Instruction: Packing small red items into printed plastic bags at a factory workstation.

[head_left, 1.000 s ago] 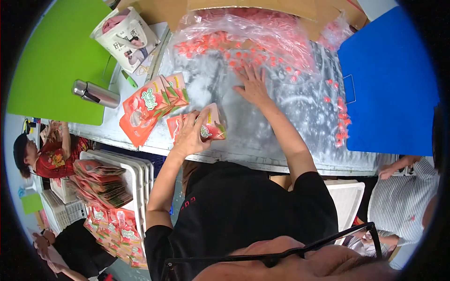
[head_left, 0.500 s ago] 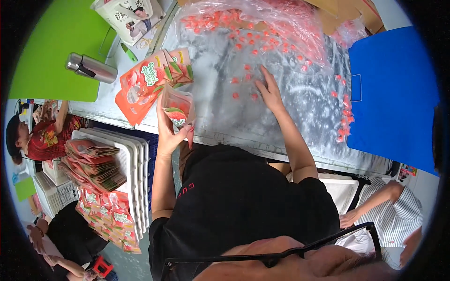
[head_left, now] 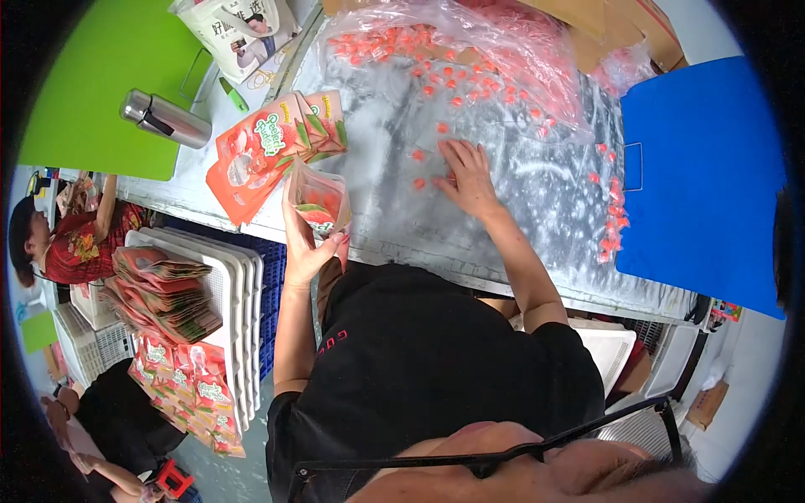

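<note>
My left hand point(head_left: 309, 253) grips an upright pouch point(head_left: 317, 199) of pink and green print at the near edge of the table. Its top gapes, and red pieces show inside. My right hand point(head_left: 468, 178) lies palm down on the metal tabletop with its fingers stretched out. A wrapped red candy point(head_left: 451, 178) peeks out under that hand, mostly hidden. Close by on its left are loose wrapped candies point(head_left: 418, 156). Several flat pouches point(head_left: 267, 142) of the same print lie fanned out beyond my left hand.
A clear plastic bag point(head_left: 520, 50) and many candies cover the far side. A blue panel point(head_left: 700, 184) stands right, a green one point(head_left: 92, 92) left, near a steel flask point(head_left: 166, 117). Stacked white trays point(head_left: 239, 335) hold more pouches. Other people are at the left.
My right hand has drawn back toward me and left, coming down over the candies. The left hand still holds the pouch. The striped-shirt person at the right is out of view.
</note>
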Available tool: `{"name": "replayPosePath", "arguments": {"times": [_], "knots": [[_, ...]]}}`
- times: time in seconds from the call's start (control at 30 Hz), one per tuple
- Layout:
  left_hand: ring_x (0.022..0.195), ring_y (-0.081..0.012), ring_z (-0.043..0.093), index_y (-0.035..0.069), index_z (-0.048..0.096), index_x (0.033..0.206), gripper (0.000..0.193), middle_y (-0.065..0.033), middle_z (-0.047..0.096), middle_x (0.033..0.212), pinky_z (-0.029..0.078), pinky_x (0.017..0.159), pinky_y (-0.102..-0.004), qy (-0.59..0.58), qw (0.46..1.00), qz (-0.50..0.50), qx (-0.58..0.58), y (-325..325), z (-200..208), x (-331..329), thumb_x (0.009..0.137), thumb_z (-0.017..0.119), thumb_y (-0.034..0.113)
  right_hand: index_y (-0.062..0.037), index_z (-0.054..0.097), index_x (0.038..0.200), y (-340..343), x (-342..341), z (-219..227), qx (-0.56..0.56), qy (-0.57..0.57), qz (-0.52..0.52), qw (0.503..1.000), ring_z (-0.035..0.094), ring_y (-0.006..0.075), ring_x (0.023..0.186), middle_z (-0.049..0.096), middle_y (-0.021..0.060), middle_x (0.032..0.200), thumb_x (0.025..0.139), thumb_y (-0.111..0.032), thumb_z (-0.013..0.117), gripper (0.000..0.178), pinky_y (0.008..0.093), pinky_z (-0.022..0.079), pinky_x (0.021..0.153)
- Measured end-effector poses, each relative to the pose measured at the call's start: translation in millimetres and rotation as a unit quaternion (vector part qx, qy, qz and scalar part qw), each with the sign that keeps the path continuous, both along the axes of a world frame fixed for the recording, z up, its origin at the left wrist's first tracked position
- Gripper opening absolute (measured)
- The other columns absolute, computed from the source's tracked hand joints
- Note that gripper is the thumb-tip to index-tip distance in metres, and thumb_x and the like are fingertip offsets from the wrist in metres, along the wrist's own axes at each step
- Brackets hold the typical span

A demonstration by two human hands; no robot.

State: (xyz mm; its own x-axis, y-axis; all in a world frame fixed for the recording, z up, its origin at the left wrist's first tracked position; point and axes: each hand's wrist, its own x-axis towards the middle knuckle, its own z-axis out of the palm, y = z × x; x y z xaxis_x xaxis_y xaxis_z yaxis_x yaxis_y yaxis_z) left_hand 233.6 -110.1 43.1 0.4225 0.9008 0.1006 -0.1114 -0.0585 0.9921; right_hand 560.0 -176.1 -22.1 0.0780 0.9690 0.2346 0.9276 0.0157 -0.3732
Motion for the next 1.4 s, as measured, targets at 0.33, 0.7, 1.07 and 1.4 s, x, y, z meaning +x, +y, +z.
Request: {"name": "replayPosePath", "arguments": {"times": [0.33,0.7,1.07,1.4], "knots": [[0.139,-0.0338,0.031,0.006,0.013,0.152,0.111,-0.0228,0.027,0.150,0.028,0.112,-0.0455,0.043,0.992,0.015,0.116,1,-3,-4,0.063,0.078,0.024,-0.0101,0.050,0.134,4,1,-12,0.074,0.091,-0.035,0.993,0.033,0.0389,0.134,0.035,0.0160,0.146,0.077,-0.030,0.076,0.066,0.0557,0.027,0.110],[0.138,-0.0458,0.028,0.020,0.019,0.153,0.114,-0.0267,0.026,0.149,0.024,0.111,-0.0570,-0.007,0.975,-0.021,0.220,-4,14,7,0.060,0.083,0.037,-0.0264,0.043,0.145,38,-22,-6,-0.035,-0.039,0.071,0.996,0.025,0.0386,0.141,0.035,0.0104,0.148,0.069,-0.053,0.075,0.087,0.0680,0.017,0.109],[0.138,-0.0442,0.029,0.009,0.018,0.152,0.113,-0.0252,0.026,0.149,0.026,0.112,-0.0532,0.003,0.967,-0.025,0.255,-2,-27,15,0.055,0.076,0.017,-0.0173,0.064,0.110,26,-43,-22,0.069,-0.014,0.134,0.988,0.054,0.0282,0.100,0.057,0.0062,0.107,0.076,-0.024,0.074,0.036,0.0442,0.044,0.085],[0.138,-0.0423,0.026,0.006,0.024,0.149,0.109,-0.0235,0.025,0.146,0.028,0.113,-0.0473,0.150,0.950,-0.039,0.272,-6,6,37,0.053,0.076,0.011,-0.0036,0.060,0.102,21,-65,97,0.098,0.778,0.012,0.620,0.056,0.0140,0.081,0.061,0.0060,0.097,0.099,-0.017,0.054,0.015,0.0307,0.047,0.071]]}}
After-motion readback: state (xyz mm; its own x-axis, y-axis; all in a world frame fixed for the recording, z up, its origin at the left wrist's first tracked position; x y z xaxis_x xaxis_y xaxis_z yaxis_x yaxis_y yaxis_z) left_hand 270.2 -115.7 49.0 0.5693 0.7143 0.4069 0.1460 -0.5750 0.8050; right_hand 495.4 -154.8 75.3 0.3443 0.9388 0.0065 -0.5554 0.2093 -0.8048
